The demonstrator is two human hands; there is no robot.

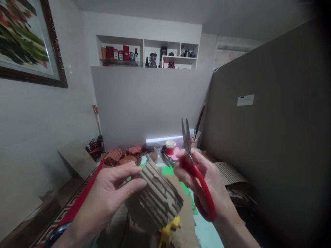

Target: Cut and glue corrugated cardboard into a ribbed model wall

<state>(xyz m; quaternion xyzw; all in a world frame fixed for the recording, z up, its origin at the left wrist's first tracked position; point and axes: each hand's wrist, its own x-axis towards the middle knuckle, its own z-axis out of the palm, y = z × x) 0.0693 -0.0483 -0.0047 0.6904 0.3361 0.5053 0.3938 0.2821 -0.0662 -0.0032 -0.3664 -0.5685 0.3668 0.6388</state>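
Between thumb and fingers my left hand (113, 189) pinches a torn piece of corrugated cardboard (161, 196), its ridged side facing me. My right hand (207, 182) is wrapped around red-handled scissors (204, 193). The blades point upward and stand slightly apart, to the right of the cardboard and not touching it. Below the held piece, a yellow tool (169, 230) lies partly hidden on a flat brown cardboard sheet (186, 220).
A red and white tub (170, 147) stands at the table's back, near reddish-brown packages (125, 156). More corrugated cardboard (231, 174) lies right. Grey panels (155, 103) rise behind and on the right. A pen holder (194, 139) sits in the back corner.
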